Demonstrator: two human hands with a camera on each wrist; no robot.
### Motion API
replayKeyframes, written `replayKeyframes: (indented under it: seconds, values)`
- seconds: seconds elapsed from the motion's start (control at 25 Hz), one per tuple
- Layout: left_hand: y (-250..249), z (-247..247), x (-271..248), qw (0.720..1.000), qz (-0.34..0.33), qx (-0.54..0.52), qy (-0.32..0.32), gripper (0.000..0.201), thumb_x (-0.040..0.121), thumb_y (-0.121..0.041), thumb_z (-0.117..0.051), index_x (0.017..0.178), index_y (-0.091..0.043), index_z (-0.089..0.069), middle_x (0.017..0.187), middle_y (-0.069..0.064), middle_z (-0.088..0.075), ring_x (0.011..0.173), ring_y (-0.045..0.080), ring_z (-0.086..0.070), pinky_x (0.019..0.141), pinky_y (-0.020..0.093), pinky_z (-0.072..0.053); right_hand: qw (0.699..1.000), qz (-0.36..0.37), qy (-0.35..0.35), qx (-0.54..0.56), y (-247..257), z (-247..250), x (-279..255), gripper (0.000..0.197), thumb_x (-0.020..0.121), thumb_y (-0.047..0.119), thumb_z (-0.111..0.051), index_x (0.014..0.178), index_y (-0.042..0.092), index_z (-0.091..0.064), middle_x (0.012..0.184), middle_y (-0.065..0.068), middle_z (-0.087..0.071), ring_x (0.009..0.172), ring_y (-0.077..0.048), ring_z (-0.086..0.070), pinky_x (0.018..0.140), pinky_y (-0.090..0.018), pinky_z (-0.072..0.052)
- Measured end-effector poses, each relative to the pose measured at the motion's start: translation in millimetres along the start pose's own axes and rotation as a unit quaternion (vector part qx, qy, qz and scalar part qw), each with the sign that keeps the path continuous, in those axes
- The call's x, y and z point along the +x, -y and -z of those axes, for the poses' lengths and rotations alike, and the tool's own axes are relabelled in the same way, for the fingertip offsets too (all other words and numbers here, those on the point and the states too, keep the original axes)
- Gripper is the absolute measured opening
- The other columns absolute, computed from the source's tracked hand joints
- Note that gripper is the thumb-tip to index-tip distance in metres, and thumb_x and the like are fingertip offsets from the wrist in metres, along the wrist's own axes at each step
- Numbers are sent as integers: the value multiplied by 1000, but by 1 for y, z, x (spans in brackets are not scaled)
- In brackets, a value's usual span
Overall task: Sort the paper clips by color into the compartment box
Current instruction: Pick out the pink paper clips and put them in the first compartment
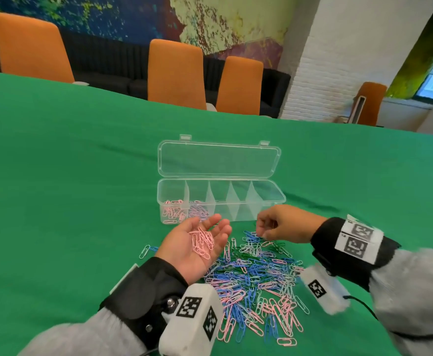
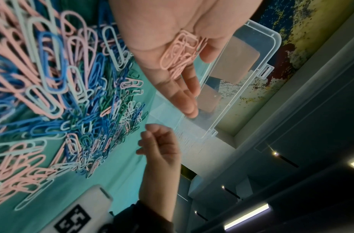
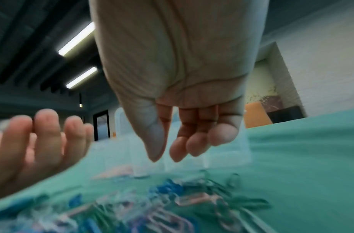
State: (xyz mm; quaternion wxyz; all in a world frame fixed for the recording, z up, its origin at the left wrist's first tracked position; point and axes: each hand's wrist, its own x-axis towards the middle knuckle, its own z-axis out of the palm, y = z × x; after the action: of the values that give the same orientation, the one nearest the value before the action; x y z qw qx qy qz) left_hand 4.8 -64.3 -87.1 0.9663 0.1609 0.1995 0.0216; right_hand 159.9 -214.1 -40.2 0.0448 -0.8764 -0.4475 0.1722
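Note:
A mixed pile of pink, blue, green and white paper clips lies on the green cloth near me. Behind it stands the clear compartment box with its lid folded back. Pink clips fill its leftmost cell and lilac clips the second. My left hand is palm up in front of the box, fingers relaxed, carrying a bunch of pink clips. My right hand hovers over the pile's far edge. Its thumb and fingers point down, slightly apart, with nothing between them.
Two stray clips lie left of my left wrist. The box's three right cells look empty. Green cloth stretches wide on the left and behind the box. Orange chairs line the table's far edge.

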Motion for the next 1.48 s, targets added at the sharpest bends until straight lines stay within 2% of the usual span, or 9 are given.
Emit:
replayKeyframes:
  seconds: [0.16, 0.36, 0.52, 0.72, 0.88, 1.0, 1.16, 1.32, 1.48]
  values:
    - [-1, -1, -2, 1000, -14, 19, 0, 41, 100, -29, -34, 92, 1, -60, 75, 19, -67, 54, 25, -67, 44, 28, -55, 993, -14, 18, -119, -7, -15, 5, 19, 83, 12, -59, 77, 28, -51, 65, 14, -45, 59, 3, -39, 53, -12, -30]
    - [-2, 2, -3, 999, -22, 29, -12, 38, 99, -29, -36, 91, -1, -60, 73, 16, -65, 52, 23, -65, 45, 26, -55, 989, -20, 22, -142, -10, -20, 6, 29, 84, 8, -51, 66, 28, -41, 67, 12, -45, 65, -9, -44, 55, -13, -32]
    - [-6, 4, -2, 998, -42, 38, -18, 38, 100, -27, -34, 89, 0, -59, 73, 18, -66, 59, 26, -66, 49, 30, -57, 997, -20, 3, -70, 1, -17, 0, 24, 86, 11, -54, 68, 24, -45, 68, 10, -48, 59, -2, -40, 55, -12, -34]
    - [1, 4, 1, 998, -20, 58, -28, 42, 101, -30, -32, 92, 1, -59, 88, 22, -66, 84, 32, -62, 68, 38, -55, 990, 94, -82, 64, 69, 4, -4, 13, 84, 13, -61, 75, 21, -55, 63, 11, -52, 56, -1, -45, 56, -14, -38]
    - [-1, 2, 0, 999, -10, 22, -26, 40, 100, -28, -33, 88, 1, -59, 75, 20, -66, 55, 25, -64, 48, 28, -54, 990, 104, -87, 35, 79, 13, -4, 6, 88, 19, -59, 90, 25, -58, 62, 11, -47, 54, 0, -43, 53, -14, -33]
    - [-7, 3, -1, 1000, 2, 22, -22, 35, 98, -26, -37, 82, -5, -59, 63, 11, -60, 39, 14, -53, 30, 15, -39, 986, 46, -104, 125, 44, 15, -15, 3, 90, 21, -60, 89, 23, -59, 64, 9, -49, 51, 0, -42, 54, -15, -34]
    - [-4, 9, 1, 999, 23, 43, -19, 27, 94, -24, -41, 79, -8, -57, 60, 7, -56, 35, 10, -45, 26, 12, -26, 885, -53, -117, 447, -11, 11, -40, 5, 87, 11, -61, 92, 9, -61, 69, -4, -55, 51, -8, -47, 47, -20, -38]
    - [-9, 5, -5, 999, 6, 47, 10, 14, 82, -19, -49, 70, -12, -50, 49, -2, -41, 27, 6, -30, 25, 10, -16, 744, -120, -140, 642, -61, 5, -55, 61, 38, 35, -91, 88, 12, -62, 64, -4, -55, 48, -12, -49, 41, -21, -42]
    - [-19, 6, -6, 999, -29, 35, 22, 28, 87, -21, -45, 60, -17, -43, 41, -6, -30, 24, 6, -26, 25, 11, -14, 677, -193, -177, 688, -96, -14, -52, 17, 82, 19, -58, 98, 12, -55, 57, -2, -54, 44, -13, -47, 38, -21, -40]
